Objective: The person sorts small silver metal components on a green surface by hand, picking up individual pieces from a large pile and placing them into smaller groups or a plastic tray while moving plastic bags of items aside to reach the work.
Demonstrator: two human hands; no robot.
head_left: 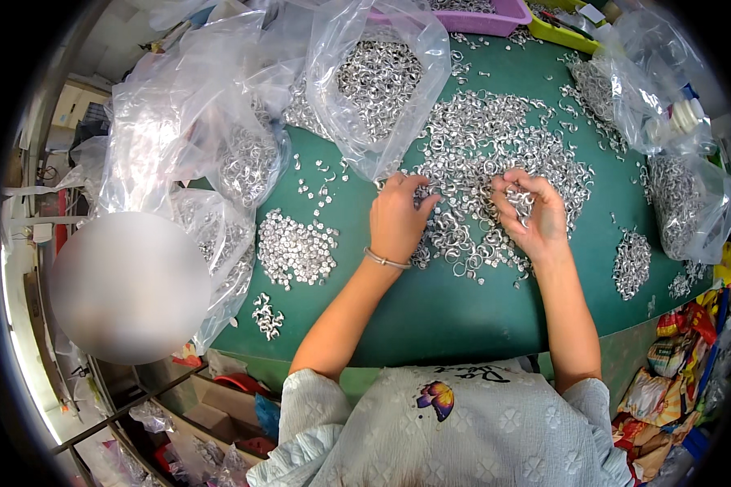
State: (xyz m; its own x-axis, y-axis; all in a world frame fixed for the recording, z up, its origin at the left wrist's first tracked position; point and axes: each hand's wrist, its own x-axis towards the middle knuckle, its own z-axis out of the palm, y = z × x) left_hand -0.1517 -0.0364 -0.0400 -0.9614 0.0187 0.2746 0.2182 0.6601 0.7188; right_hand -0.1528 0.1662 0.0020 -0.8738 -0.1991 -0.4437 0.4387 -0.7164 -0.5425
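Closest to us is our own pale patterned shirt (455, 422), and from it our forearms reach up onto the green surface (430, 308). Our left hand (398, 219) lies knuckles-up at the near-left edge of the big heap of small silver metal rings (495, 154), fingers curled down into the pieces; we cannot tell whether it has pinched any. Our right hand (528, 213) is cupped and half closed, with several rings caught between thumb and fingertips, just above the same heap.

We judge the main risk to be scatter. The heap is loose and thin at its rim, and stray rings already lie apart on the surface, so a wide sweep of either wrist could push some toward the near edge and off it. The rings also seem hooked into one another, so lifting a few may drag others along.

As for containers, a clear plastic bag (382, 81) lies open just beyond our left hand, its mouth touching the heap and holding more rings; a nudge could spill it. More clear bags of rings (235, 162) slump at the left, and others (690, 211) at the right. A purple tray (495, 18) at the far edge holds similar pieces, beside a yellow-green tray (560, 34) whose contents we cannot make out. A small separate pile (296, 247) sits left of our left hand.
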